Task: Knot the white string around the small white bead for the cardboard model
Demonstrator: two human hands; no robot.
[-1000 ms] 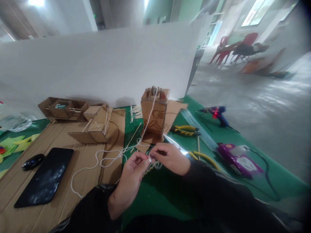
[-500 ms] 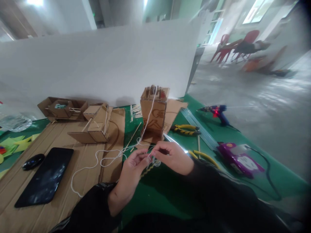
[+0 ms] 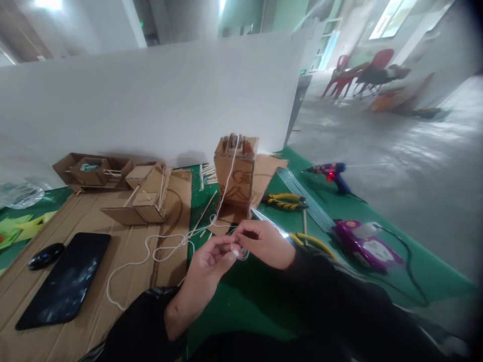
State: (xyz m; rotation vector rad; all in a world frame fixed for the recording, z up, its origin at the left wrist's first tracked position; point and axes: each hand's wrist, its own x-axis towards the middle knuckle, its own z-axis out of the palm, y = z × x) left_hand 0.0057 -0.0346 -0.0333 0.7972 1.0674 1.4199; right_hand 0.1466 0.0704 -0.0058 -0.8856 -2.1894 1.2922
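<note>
Across the green desk (image 3: 226, 311) and over the cardboard sheet (image 3: 128, 251), up to the upright cardboard tower (image 3: 245, 188): apparently working string (image 3: 230, 171) by fingertip. Pinching a white bit of it with the left hand (image 3: 209, 264), seemingly pinching more with the right hand (image 3: 267, 244) just beside. Probably calling next for a fine, steady grip. Draping thin and slack from the tower's top, looping loosely leftward.

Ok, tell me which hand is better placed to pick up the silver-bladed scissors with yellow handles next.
Probably the right hand: it lies beside the scissors, while the left hand is farther away. Both are at the thin white string, so the right may need freeing first.
</note>
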